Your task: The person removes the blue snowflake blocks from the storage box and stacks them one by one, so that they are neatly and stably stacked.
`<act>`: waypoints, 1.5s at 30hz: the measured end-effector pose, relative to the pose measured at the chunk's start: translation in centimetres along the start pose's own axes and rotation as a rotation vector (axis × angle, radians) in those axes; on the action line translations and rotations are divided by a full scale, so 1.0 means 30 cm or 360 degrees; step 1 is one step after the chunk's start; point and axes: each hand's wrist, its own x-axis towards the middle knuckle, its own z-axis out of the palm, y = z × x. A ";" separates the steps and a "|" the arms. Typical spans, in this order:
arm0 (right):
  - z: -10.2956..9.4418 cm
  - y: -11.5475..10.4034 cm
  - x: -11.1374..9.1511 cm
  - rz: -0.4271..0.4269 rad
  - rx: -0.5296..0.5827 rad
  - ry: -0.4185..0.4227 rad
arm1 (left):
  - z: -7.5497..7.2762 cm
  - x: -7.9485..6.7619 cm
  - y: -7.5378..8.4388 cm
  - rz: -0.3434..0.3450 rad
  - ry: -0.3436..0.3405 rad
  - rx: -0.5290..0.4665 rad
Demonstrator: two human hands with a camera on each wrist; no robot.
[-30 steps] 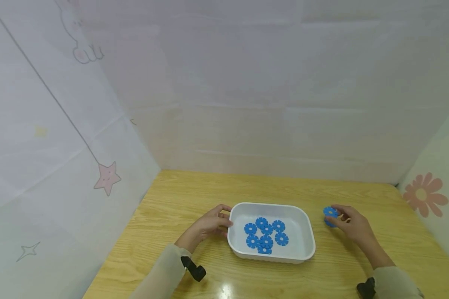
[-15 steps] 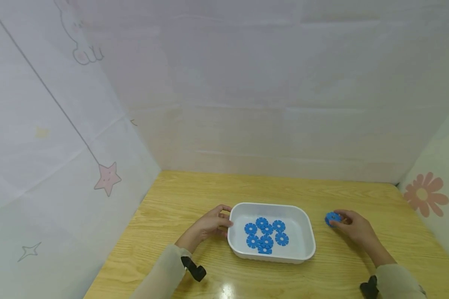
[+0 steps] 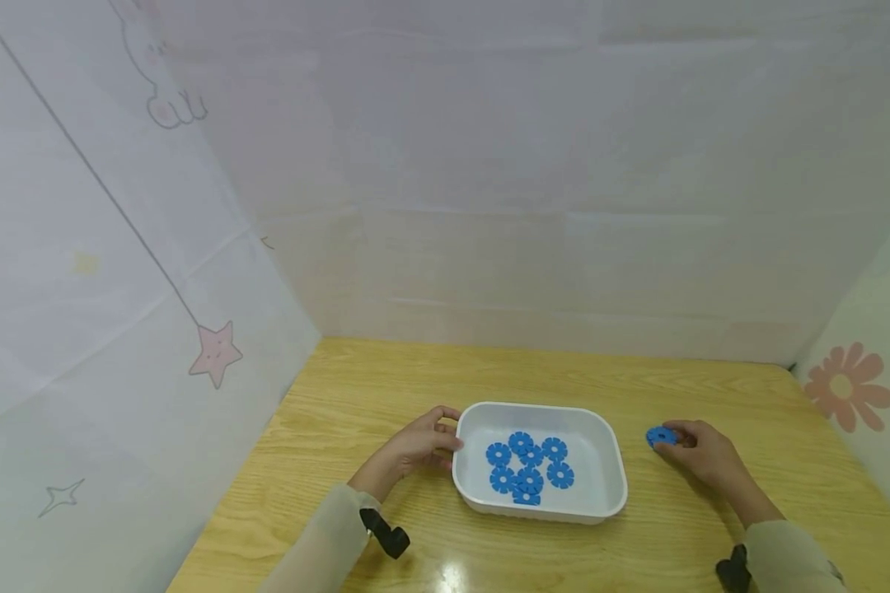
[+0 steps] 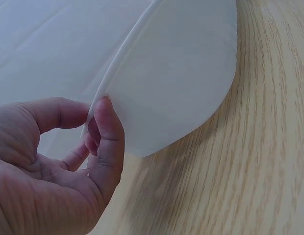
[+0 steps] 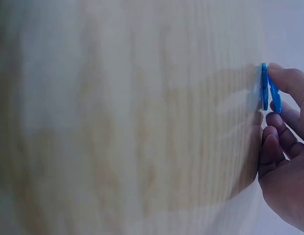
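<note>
My left hand (image 3: 423,442) pinches the left rim of a white plastic tray (image 3: 601,494), thumb on one side and fingers on the other, as the left wrist view shows. Inside the tray lie several blue notched snowflake discs (image 3: 498,454), some overlapping. To the right of the tray, my right hand (image 3: 704,451) pinches a blue snowflake disc (image 5: 274,95) by its edge. Seen from the right wrist, this disc is slightly tilted, close over a second blue disc (image 5: 265,87) lying flat on the table. In the head view the two discs overlap.
A wooden table (image 3: 386,371) carries everything. Behind it hangs a pale cloth backdrop (image 3: 519,206), with more printed cloth at the left and right sides. Black wrist straps (image 3: 386,534) sit on both sleeves.
My right hand has moved slightly down and right, lowering its disc over the one on the table. The left hand and tray have stayed in place.
</note>
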 end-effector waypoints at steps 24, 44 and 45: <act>0.009 0.029 0.017 -0.0019 -0.0066 -0.0022 | 0.003 0.006 -0.003 -0.0004 0.0007 0.0004; 0.011 0.017 0.020 -0.0059 -0.0062 -0.0006 | -0.001 0.004 -0.010 0.0007 -0.0010 -0.0017; 0.010 0.017 0.021 -0.0062 -0.0063 -0.0005 | 0.000 0.004 -0.010 0.0007 -0.0008 -0.0019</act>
